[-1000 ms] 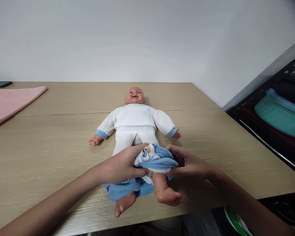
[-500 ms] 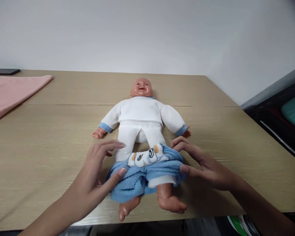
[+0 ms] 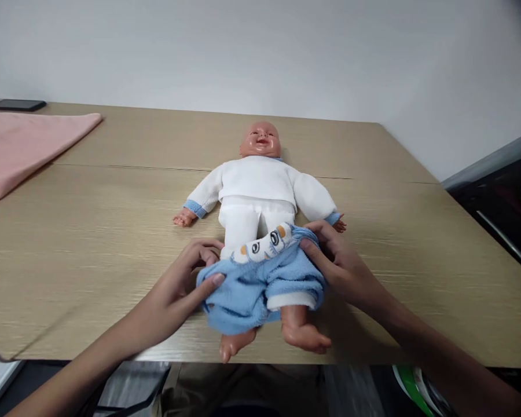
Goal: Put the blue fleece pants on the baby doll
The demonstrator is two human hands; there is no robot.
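Head view: left hand [image 3: 189, 278] and right hand [image 3: 341, 260] each grip one side of the blue pants [image 3: 243, 292] (cartoon eyes [image 3: 275, 238] in front), bunched low on the doll [image 3: 258, 182].

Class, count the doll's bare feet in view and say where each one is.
2. One foot pokes out below the blue pants, nearer the left hand; the other foot sticks out below the white cuff, nearer the right hand.

We see the pink cloth [image 3: 21, 142] cut off at the left edge. Blue trousers [image 3: 238, 292] partly hide the legs of the doll [image 3: 258, 179].
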